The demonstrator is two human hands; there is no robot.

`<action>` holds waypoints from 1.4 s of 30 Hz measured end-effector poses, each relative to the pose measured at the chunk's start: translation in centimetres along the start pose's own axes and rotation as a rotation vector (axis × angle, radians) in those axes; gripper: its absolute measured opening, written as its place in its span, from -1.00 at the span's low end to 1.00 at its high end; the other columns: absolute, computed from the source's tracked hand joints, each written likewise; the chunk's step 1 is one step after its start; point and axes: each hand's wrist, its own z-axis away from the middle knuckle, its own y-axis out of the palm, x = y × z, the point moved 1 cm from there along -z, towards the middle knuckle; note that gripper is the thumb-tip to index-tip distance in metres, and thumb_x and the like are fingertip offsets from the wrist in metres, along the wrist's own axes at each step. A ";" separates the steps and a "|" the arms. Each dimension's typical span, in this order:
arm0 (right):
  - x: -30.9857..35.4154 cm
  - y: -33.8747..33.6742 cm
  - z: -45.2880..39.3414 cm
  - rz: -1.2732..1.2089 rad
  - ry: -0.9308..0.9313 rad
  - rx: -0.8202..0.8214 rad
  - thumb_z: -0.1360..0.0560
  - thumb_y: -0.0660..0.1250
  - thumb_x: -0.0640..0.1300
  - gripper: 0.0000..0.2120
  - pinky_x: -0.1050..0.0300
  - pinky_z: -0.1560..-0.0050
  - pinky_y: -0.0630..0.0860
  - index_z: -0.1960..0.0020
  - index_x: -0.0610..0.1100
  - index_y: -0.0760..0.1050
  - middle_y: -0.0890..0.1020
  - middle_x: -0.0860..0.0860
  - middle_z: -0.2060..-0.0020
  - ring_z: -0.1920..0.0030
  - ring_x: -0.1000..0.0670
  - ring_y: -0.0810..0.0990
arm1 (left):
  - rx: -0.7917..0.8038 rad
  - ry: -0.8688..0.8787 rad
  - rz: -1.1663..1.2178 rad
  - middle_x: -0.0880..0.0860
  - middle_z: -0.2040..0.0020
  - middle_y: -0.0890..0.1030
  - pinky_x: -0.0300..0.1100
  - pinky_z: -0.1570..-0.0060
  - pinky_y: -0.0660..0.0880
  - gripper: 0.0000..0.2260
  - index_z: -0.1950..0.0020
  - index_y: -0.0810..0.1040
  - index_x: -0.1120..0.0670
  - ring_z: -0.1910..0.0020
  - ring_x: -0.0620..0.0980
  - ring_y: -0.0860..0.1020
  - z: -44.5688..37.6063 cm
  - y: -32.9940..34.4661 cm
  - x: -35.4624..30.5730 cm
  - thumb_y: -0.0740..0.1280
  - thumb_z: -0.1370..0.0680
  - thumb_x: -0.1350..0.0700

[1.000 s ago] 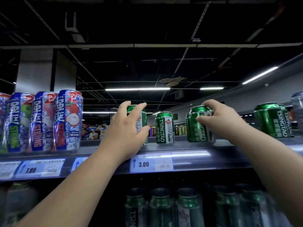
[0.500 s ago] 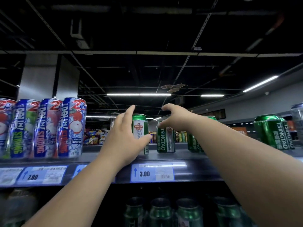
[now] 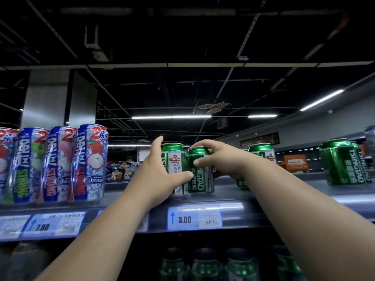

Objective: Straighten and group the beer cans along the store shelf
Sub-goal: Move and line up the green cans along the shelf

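Left grip [image 3: 160, 171] cupped; right grip [image 3: 221, 159] seemingly curled, arms outstretched.

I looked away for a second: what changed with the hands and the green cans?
The right hand left the green Tsingtao can further right, took the middle green can and slid it left against the green can with the white label, which the left hand kept holding. The tall blue cans stayed.

Green cans [image 3: 174, 165] on the shelf [image 3: 253, 196] read "TSINGTAO", as do the green cans at far right [image 3: 343, 162]. Tall blue cans [image 3: 90, 162] read "STRONG" and "2". Shelf-edge price tags show "3.00" [image 3: 194, 219] and "7.00" [image 3: 53, 225].
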 end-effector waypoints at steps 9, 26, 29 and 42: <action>1.9 -4.1 4.5 0.392 -0.186 -0.397 -0.38 0.56 0.18 -0.31 0.01 -0.25 0.46 -0.44 0.17 0.41 0.50 0.02 -0.38 -0.32 -0.04 0.49 | -0.014 0.022 0.036 0.05 -0.53 0.30 0.12 -0.34 0.35 -0.06 -0.50 -0.08 -0.35 -0.44 0.11 0.32 -0.3 0.2 0.4 0.48 -0.32 -0.31; 1.2 -3.1 7.5 0.024 -0.140 -0.422 -0.35 0.54 0.23 -0.65 0.12 0.21 0.64 -0.08 0.25 0.56 0.71 0.15 0.15 0.17 0.10 0.70 | 0.014 -0.004 0.048 0.03 -0.51 0.33 0.13 -0.34 0.34 -0.01 -0.47 -0.07 -0.38 -0.44 0.10 0.32 0.0 0.2 0.1 0.37 -0.16 -0.45; 2.9 -1.1 6.9 0.022 -0.170 -0.383 -0.36 0.53 0.25 -0.63 0.35 0.36 0.51 -0.10 0.27 0.50 0.69 0.14 0.14 0.26 0.20 0.65 | 0.011 -0.008 0.041 0.04 -0.48 0.36 0.14 -0.33 0.36 -0.03 -0.47 -0.06 -0.39 -0.41 0.10 0.36 -0.1 0.1 0.1 0.37 -0.17 -0.45; 2.0 1.9 5.5 0.145 -0.103 -0.330 -0.42 0.44 0.34 -0.25 0.17 0.16 0.48 -0.50 0.13 0.29 0.56 -0.01 -0.28 -0.05 0.04 0.59 | -0.005 0.061 -0.007 -0.04 -0.50 0.30 0.03 -0.26 0.39 0.09 -0.50 -0.12 -0.34 -0.39 0.02 0.36 0.0 0.2 0.0 0.47 -0.16 -0.44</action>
